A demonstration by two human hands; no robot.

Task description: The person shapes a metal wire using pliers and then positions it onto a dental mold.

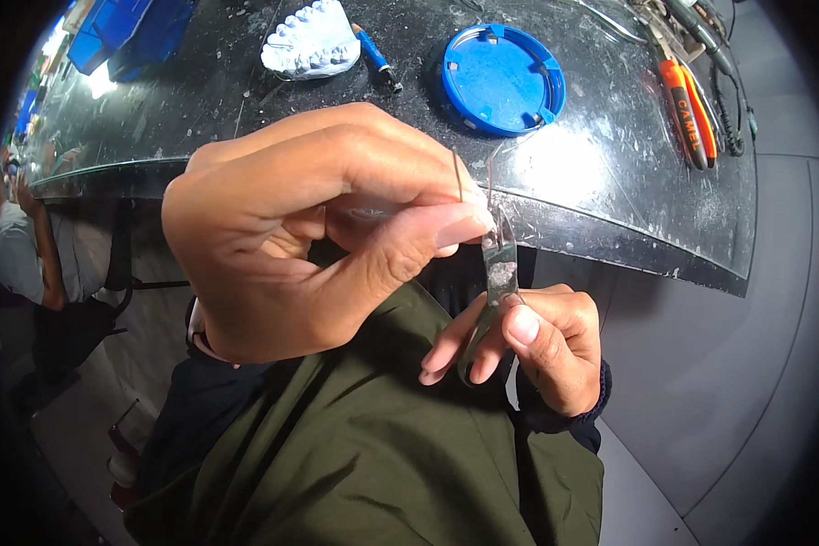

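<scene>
Dark, scuffed worktop (218,109) curves across the upper view. Nearest, the left hand (309,237) pinches a thin bent wire (458,175) between thumb and forefinger at the tip of metal pliers (501,278), two prongs showing above; the right hand (562,341) grasps the pliers' handles. Farther out lie a white dental model (311,41), a blue pen-like tool (373,52) just beside it, a round blue dish (499,82) and, well to the right, an orange-handled tool (685,107).

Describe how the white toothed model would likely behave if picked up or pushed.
The white toothed model seems stiff, judging by its chalky, plaster-like surface. The small teeth along its edge might chip. Its broad, angular shape should resist rolling.
</scene>
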